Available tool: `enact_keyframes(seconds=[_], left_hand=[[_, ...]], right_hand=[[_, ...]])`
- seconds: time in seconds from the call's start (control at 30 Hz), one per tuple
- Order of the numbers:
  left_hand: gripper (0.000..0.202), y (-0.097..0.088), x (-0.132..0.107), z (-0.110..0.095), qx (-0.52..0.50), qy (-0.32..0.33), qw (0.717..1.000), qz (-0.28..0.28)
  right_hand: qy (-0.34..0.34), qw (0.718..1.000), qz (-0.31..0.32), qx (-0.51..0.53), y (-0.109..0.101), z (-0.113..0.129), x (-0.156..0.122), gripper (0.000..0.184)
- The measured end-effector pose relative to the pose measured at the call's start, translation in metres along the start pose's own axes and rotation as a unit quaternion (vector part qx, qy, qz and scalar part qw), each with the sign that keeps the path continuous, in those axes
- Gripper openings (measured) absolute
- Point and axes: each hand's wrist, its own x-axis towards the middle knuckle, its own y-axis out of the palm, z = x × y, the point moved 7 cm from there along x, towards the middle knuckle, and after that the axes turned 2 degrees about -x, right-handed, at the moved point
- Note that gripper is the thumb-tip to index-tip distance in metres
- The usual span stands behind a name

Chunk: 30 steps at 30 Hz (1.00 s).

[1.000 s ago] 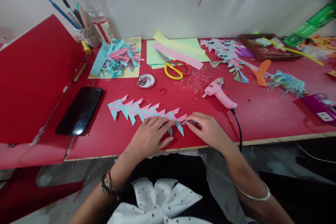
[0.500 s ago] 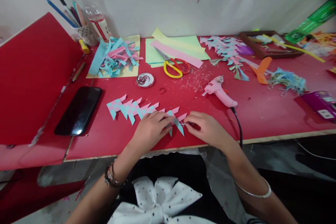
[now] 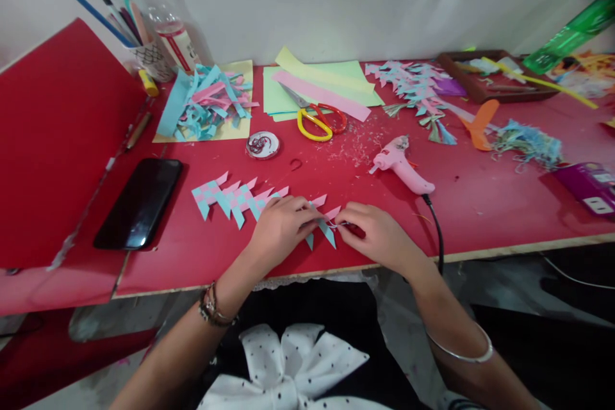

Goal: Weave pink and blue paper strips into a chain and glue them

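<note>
A row of folded pink and light-blue paper fish shapes (image 3: 235, 200) lies on the red table in front of me. My left hand (image 3: 284, 225) covers the right part of the row, its fingers pressed on the rightmost paper fish (image 3: 327, 230). Close by on the right, my right hand (image 3: 372, 230) is closed in a pinch at that fish's tip. A thin, pale thread-like strand (image 3: 332, 225) runs between the fingertips of both hands. Something small and dark shows under the right fingers, too hidden to name.
A pink glue gun (image 3: 401, 166) with a black cord lies beyond my right hand. Scissors (image 3: 314, 125) rest on paper sheets (image 3: 276, 97). Left are a phone (image 3: 139, 205), a lid with dark thread (image 3: 262, 145) and paper strips (image 3: 211, 102). A tray (image 3: 509, 93) stands back right.
My left fingertips have shifted slightly right, to the strand at the rightmost fish. The right hand keeps its pinch nearly in place. The view has shifted a little.
</note>
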Motion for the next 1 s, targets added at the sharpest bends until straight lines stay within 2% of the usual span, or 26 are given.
enact_keyframes(seconds=[0.3, 0.4, 0.53, 0.63, 0.73, 1.0], left_hand=[[0.013, 0.002, 0.002, 0.005, -0.048, -0.021, 0.999, -0.007], [0.012, 0.001, 0.0, 0.005, -0.056, -0.024, 0.998, -0.016], [0.014, 0.001, -0.001, 0.006, -0.067, -0.027, 0.997, -0.021], [0.014, 0.002, -0.001, 0.006, -0.069, -0.025, 0.997, -0.022], [0.014, 0.003, 0.0, 0.006, -0.07, -0.02, 0.997, -0.022], [0.012, 0.002, 0.0, 0.006, -0.079, -0.02, 0.996, -0.027]], right_hand=[[0.024, 1.0, -0.005, 0.002, -0.003, 0.002, -0.002, 0.01], [0.046, 0.998, -0.04, -0.013, -0.012, 0.002, -0.005, 0.012], [0.068, 0.99, -0.107, -0.064, -0.024, 0.007, -0.008, 0.024], [0.045, 0.994, -0.095, -0.039, -0.016, 0.015, -0.004, 0.027], [0.039, 0.996, -0.081, -0.003, -0.003, 0.014, 0.001, 0.022], [0.045, 0.99, -0.126, 0.046, 0.001, 0.006, 0.003, 0.012]])
